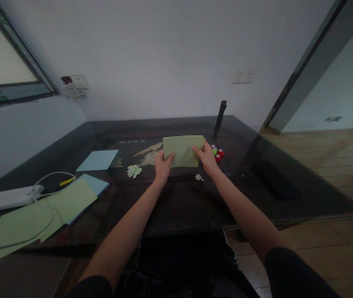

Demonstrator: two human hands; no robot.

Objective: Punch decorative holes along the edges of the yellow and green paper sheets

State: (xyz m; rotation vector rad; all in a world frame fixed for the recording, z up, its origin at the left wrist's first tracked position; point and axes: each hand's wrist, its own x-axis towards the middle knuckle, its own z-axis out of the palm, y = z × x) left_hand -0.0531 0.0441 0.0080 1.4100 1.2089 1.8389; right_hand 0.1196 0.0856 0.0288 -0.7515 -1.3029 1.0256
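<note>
Starting at the far left of the frame, we see a white power strip (7, 198) with its cable (44, 182) looping over loose green sheets (36, 219) and a blue sheet (93, 185) at the lower left, a yellow pen (67, 181) lying among them. Another blue sheet (97, 160) lies flat a little further up and in. Near the middle, a small heap of punched paper flowers (134, 170) sits on the dark glass table (179, 207).

Our left hand (163, 167) pinches the lower left corner of a green sheet of paper (183, 150) — thumb on the near face, fingers hidden behind. Our right hand (206, 157) closes on the right edge of the same sheet in the same pinch. The sheet is held up off the table at the centre of the frame, its face turned toward us, and looks folded or doubled.

We judge it light and limp: it will sag or crease if pinched hard in the middle, so the edges and corners are the places to hold it. It seems neither slippery nor fragile, though it would tear easily.

Just below the right hand lies one more paper flower (198, 177). Beside it to the right stand small punches — red and green (217, 153). A dark upright post (219, 119) rises behind them.
</note>
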